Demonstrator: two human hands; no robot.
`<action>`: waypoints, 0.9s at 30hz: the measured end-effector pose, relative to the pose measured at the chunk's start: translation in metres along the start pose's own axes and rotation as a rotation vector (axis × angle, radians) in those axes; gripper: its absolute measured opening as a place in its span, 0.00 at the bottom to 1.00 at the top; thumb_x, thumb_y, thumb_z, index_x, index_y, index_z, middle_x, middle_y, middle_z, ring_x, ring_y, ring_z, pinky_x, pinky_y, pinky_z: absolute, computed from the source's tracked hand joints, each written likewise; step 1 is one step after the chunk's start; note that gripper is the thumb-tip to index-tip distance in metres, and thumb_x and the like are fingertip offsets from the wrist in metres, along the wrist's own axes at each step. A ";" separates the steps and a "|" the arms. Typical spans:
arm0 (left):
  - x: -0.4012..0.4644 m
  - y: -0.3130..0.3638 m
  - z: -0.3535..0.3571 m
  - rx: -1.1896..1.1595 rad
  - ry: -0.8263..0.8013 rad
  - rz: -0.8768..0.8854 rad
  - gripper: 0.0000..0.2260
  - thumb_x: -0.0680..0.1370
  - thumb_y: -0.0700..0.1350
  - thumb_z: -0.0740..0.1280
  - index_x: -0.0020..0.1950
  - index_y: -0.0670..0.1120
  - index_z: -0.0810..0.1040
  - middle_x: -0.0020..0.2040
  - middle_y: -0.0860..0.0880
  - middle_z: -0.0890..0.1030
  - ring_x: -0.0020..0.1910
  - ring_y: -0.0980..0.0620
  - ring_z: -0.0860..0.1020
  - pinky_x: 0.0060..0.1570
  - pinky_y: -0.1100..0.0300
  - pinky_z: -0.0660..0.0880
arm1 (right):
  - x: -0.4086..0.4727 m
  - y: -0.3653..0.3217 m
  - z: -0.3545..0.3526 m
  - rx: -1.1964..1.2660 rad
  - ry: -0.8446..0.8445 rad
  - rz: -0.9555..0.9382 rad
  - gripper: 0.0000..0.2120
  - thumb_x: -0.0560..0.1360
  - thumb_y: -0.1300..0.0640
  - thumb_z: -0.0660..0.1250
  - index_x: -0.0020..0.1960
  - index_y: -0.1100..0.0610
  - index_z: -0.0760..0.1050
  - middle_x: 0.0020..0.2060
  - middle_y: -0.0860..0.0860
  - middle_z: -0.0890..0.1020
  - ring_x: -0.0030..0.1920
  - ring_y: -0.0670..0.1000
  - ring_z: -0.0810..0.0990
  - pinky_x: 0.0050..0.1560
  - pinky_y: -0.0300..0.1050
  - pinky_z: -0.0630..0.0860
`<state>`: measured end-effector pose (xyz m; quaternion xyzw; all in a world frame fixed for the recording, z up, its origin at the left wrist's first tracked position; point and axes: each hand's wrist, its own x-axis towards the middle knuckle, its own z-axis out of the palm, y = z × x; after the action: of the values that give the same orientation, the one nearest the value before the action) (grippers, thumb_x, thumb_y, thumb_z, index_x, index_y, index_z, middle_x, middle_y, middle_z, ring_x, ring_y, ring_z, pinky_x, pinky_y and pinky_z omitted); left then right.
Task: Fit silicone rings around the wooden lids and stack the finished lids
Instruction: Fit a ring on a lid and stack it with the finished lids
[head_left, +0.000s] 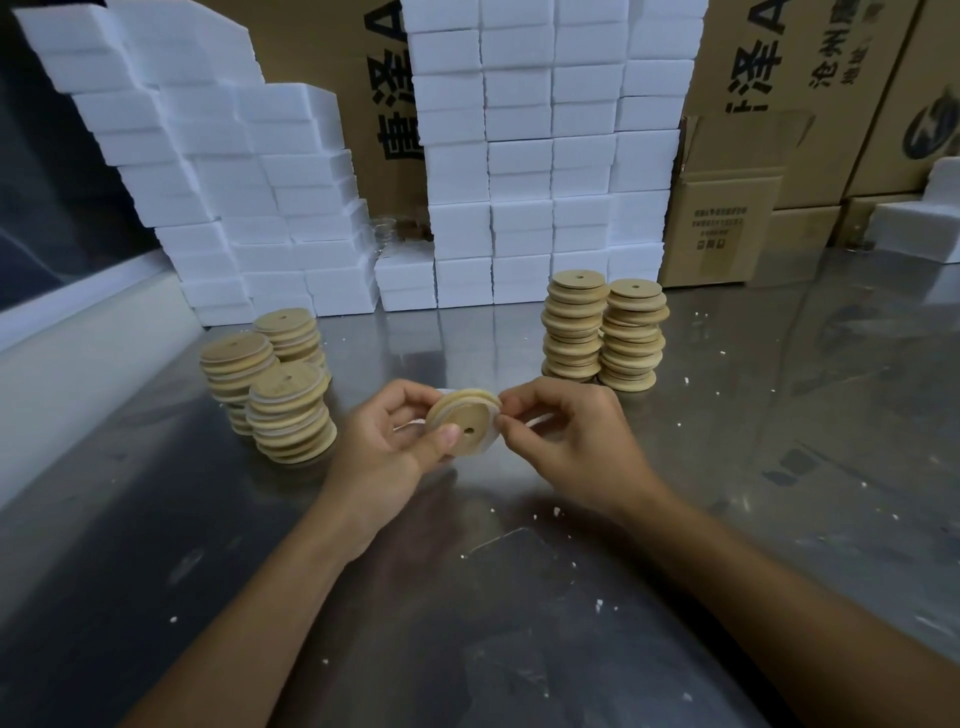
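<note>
A round wooden lid (470, 418) with a small centre hole is held above the steel table, tilted toward me. My left hand (387, 441) grips it from the left, thumb pressed on its face. My right hand (566, 431) pinches a pale silicone ring (496, 415) against the lid's right edge. The ring lies partly around the rim. Three stacks of lids with white rings (283, 384) stand to the left. Two taller stacks of bare wooden lids (602, 332) stand to the right.
The steel table (467, 597) carries scattered white crumbs. Stacked white foam boxes (519, 171) line the back, with brown cardboard cartons (727, 223) behind and to the right. A pale wall edge runs along the left side.
</note>
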<state>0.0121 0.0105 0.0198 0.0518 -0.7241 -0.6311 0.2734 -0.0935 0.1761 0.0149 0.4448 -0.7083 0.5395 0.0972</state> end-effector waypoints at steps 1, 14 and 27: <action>0.000 0.000 0.001 0.104 0.001 0.054 0.11 0.71 0.33 0.74 0.47 0.47 0.79 0.46 0.51 0.85 0.47 0.51 0.84 0.46 0.60 0.81 | 0.000 -0.002 0.000 -0.027 0.003 -0.027 0.03 0.73 0.63 0.73 0.46 0.58 0.83 0.41 0.47 0.85 0.41 0.45 0.84 0.44 0.41 0.82; -0.006 0.011 0.010 0.465 0.007 0.370 0.17 0.71 0.43 0.76 0.48 0.65 0.79 0.43 0.62 0.83 0.43 0.57 0.81 0.39 0.64 0.79 | 0.000 -0.011 0.000 -0.260 -0.030 -0.278 0.06 0.74 0.60 0.72 0.49 0.61 0.82 0.44 0.53 0.86 0.42 0.51 0.84 0.42 0.51 0.81; -0.001 0.008 0.011 0.309 -0.028 0.263 0.15 0.74 0.42 0.74 0.43 0.64 0.83 0.42 0.61 0.84 0.40 0.57 0.83 0.35 0.64 0.79 | -0.001 -0.006 0.002 -0.070 0.049 -0.125 0.04 0.74 0.63 0.73 0.49 0.61 0.84 0.45 0.50 0.86 0.46 0.46 0.84 0.45 0.42 0.82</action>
<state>0.0102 0.0218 0.0259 -0.0106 -0.8166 -0.4719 0.3322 -0.0876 0.1744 0.0176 0.4714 -0.6949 0.5179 0.1634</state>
